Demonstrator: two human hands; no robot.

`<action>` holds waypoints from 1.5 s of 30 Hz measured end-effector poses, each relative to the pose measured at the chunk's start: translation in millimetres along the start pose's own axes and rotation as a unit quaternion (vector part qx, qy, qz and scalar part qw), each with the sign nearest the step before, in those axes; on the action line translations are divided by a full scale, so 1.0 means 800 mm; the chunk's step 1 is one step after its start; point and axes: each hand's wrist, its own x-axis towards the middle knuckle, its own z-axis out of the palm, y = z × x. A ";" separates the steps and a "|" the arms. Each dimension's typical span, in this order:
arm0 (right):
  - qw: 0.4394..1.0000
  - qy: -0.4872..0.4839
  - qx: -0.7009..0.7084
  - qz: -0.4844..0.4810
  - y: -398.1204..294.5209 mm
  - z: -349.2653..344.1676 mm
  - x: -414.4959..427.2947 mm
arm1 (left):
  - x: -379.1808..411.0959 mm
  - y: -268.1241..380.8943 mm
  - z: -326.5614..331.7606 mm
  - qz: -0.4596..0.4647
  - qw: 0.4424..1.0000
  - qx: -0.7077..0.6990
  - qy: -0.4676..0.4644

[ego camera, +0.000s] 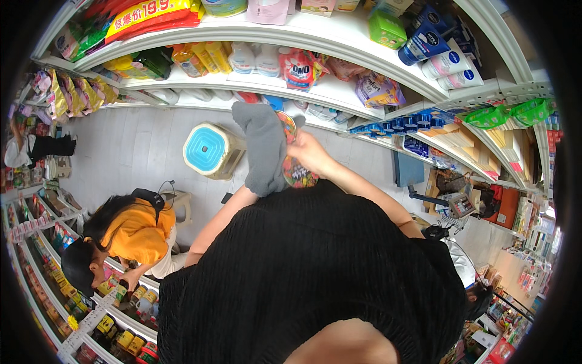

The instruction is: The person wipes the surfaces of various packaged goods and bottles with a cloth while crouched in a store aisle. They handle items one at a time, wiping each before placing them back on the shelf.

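A grey cloth [263, 148] covers my left hand, and only the wrist and forearm show below it. How the fingers lie under the cloth is hidden. To its right, my right hand [310, 154] grips an item with a multicoloured print [300, 174], its fingers bent over the middle. Part of the same print shows above the fingers, beside the cloth; whether it is one piece cannot be told. Both hands are in front of my black top, over the grey floor.
Ahead, white shelves [291, 34] hold bottles, pouches and tubes. A stool with a blue top [205, 149] stands left of my hands. A person in an orange top [136, 232] bends at the lower-left shelves, another person [27, 148] is farther off. A platform scale [408, 168] stands right.
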 end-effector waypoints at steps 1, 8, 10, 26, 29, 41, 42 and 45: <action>0.999 -0.042 0.026 0.018 -0.018 0.013 -0.009 | -0.001 -0.004 0.000 -0.003 1.000 0.005 0.003; 0.991 -0.002 -0.110 0.073 -0.026 -0.001 -0.002 | 0.005 0.013 -0.017 0.071 0.963 0.259 0.004; 0.988 -0.014 -0.146 0.039 -0.016 -0.006 0.000 | 0.010 0.001 -0.014 -0.048 0.977 0.208 0.011; 0.963 0.245 0.081 -0.084 -0.192 -0.127 0.044 | -0.009 0.003 -0.024 -0.207 0.963 -0.168 -0.038; 0.969 0.239 0.056 -0.019 -0.221 -0.149 0.075 | -0.017 -0.001 -0.025 -0.212 0.961 -0.172 -0.051; 0.962 0.242 0.128 0.008 -0.225 -0.147 0.108 | -0.018 -0.008 -0.028 -0.209 0.957 -0.186 -0.075; 0.964 0.229 0.134 0.006 -0.219 -0.155 0.111 | -0.019 -0.009 -0.029 -0.215 0.956 -0.184 -0.082; 0.964 0.260 0.048 -0.012 -0.199 -0.177 0.121 | -0.018 -0.010 -0.029 -0.218 0.955 -0.182 -0.089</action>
